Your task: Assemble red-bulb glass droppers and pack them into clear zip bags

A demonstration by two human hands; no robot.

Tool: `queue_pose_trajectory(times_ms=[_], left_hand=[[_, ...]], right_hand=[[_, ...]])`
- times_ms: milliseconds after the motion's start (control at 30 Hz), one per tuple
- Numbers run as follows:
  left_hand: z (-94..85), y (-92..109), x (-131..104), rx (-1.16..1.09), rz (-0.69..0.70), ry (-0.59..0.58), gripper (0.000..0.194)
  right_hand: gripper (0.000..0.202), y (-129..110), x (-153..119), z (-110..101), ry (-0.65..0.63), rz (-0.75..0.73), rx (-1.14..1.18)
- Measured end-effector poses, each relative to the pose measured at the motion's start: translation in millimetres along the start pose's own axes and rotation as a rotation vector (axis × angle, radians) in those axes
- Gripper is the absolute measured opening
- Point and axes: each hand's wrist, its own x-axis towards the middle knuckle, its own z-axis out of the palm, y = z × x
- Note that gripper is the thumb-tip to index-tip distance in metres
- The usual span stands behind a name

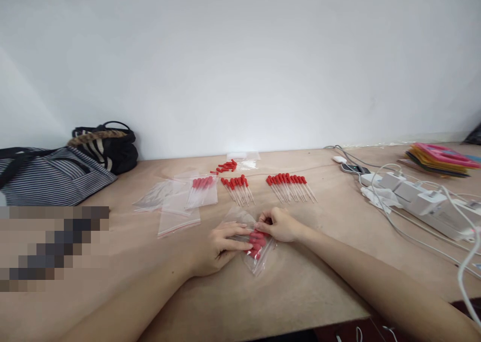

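Note:
A clear zip bag (pixel 259 264) lies in front of me on the table, with several red rubber bulbs (pixel 257 243) showing through its plastic. These look like the bulbs of droppers. My left hand (pixel 218 248) holds the bag's left side, its fingers reaching over the plastic. At the upper right edge, my right hand (pixel 280 225) pinches the bag with curled fingers. Beyond my hands lie two groups of red-capped glass droppers, a left group (pixel 237 188) and a right group (pixel 289 186). A filled zip bag of droppers (pixel 201 192) rests left of them.
Flat zip bags (pixel 176 217) overlap at the left. Loose red bulbs (pixel 226 166) and thin clear tubes (pixel 246 164) lie near the wall. A striped bag (pixel 56 177) and a black bag (pixel 120 149) stand far left. Chargers with white cables (pixel 421 197) and coloured sheets (pixel 439 159) occupy the right.

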Motion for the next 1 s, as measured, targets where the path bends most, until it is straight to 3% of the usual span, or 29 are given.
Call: queue_pose_trajectory(times_ms=[167, 300, 400, 600, 733, 833, 1000], left_hand=[[3.5, -1.6, -1.6, 0.107, -0.008, 0.127, 0.030], [5.1, 0.6, 0.8, 0.132, -0.003, 0.183, 0.026], [9.6, -1.3, 6.5, 0.118, 0.024, 0.194, 0.023], [24.2, -6.1, 29.8, 0.093, 0.030, 0.216, 0.021], [29.7, -5.6, 44.1, 0.097, 0.019, 0.223, 0.021], [30.3, -8.6, 46.3, 0.124, 0.028, 0.248, 0.009], [23.5, -19.1, 37.6, 0.193, 0.088, 0.330, 0.011]], right_hand=[[0.019, 10.3, -4.1, -0.2, 0.154, -0.007, 0.000], [0.024, 33.4, -3.6, -8.4, 0.344, 0.141, 0.146], [0.024, 43.4, -4.0, -15.6, 0.449, 0.267, 0.069], [0.020, 39.4, -7.7, -17.5, 0.481, 0.343, -0.081], [0.019, 42.4, -7.1, -12.2, 0.467, 0.264, 0.012], [0.028, 49.4, -7.4, -12.6, 0.443, 0.150, 0.107], [0.039, 56.3, -20.0, -27.1, 0.380, -0.296, -0.074]])
